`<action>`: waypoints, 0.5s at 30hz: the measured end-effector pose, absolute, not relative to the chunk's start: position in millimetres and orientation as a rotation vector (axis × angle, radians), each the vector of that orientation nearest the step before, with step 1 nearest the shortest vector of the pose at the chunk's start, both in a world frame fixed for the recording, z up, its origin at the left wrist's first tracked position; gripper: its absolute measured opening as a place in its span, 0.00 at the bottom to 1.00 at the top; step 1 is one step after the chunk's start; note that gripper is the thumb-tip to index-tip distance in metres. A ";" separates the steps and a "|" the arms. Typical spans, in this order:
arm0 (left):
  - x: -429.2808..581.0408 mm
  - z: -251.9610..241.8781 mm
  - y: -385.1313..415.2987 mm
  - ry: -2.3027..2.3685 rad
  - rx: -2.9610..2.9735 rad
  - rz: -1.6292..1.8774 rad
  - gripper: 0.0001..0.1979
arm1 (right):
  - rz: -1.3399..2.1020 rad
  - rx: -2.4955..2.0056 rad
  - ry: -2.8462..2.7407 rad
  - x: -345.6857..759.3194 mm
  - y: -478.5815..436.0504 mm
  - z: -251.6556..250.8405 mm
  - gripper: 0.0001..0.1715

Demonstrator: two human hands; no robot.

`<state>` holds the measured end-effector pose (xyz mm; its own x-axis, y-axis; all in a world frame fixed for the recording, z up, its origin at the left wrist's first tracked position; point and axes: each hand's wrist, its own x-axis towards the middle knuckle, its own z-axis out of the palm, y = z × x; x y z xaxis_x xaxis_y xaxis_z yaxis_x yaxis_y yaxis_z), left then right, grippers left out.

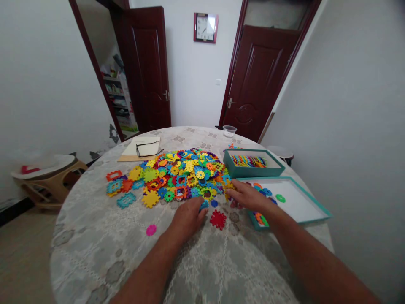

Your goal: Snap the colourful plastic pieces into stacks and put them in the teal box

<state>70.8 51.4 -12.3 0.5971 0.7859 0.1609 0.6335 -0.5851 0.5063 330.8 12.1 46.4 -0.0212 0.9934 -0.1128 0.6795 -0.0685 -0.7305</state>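
A wide pile of bright plastic interlocking pieces (177, 175) lies on the round table (95, 245). My left hand (190, 216) rests at the pile's near edge with its fingers curled over a blue piece (204, 205). My right hand (248, 196) lies flat beside it, fingers stretched toward the pile, touching pieces at its right edge. Between my hands lies a red piece (218, 219); a pink round piece (151, 230) sits apart to the left.
A teal box (253, 164) holds rows of pieces. A teal lid (303, 204) with a few loose pieces lies at the right edge. Glasses (148, 148) rest on a notebook, a clear cup (229, 130) stands at the back. A stool (47, 177) is left.
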 end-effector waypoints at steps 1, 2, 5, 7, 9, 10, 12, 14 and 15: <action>70.8 -12.1 50.6 1.139 2.440 0.495 0.11 | 0.933 -1.805 -1.704 339.2 22.3 52.1 0.09; 70.7 -12.1 50.0 1.140 2.446 0.475 0.12 | 0.960 -1.822 -1.661 347.7 34.2 58.4 0.09; 70.2 -14.1 49.8 1.146 2.439 0.463 0.12 | 0.972 -1.863 -1.397 372.2 79.4 80.0 0.10; 70.0 -15.8 50.2 1.153 2.425 0.454 0.12 | 0.931 -1.842 -1.193 387.6 113.6 95.9 0.11; 70.2 -16.6 50.5 1.154 2.414 0.437 0.11 | 0.859 -1.803 -1.087 402.7 145.6 111.7 0.11; 70.3 -16.6 50.5 1.152 2.409 0.433 0.11 | 0.803 -1.780 -1.035 410.3 159.0 118.8 0.12; 70.6 -16.2 50.3 1.145 2.399 0.446 0.11 | 0.700 -1.729 -0.944 424.4 178.2 129.9 0.15; 70.6 -15.9 50.1 1.141 2.396 0.464 0.11 | 0.622 -1.676 -0.886 435.6 186.0 135.6 0.19; 70.5 -15.9 50.1 1.142 2.398 0.467 0.11 | 0.592 -1.637 -0.864 439.5 186.1 136.2 0.21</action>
<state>70.5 50.1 -15.9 0.6019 0.7908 0.1110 0.6419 -0.5618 0.5219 439.5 186.1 136.2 0.6039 0.7945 0.0641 0.2272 -0.0945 -0.9693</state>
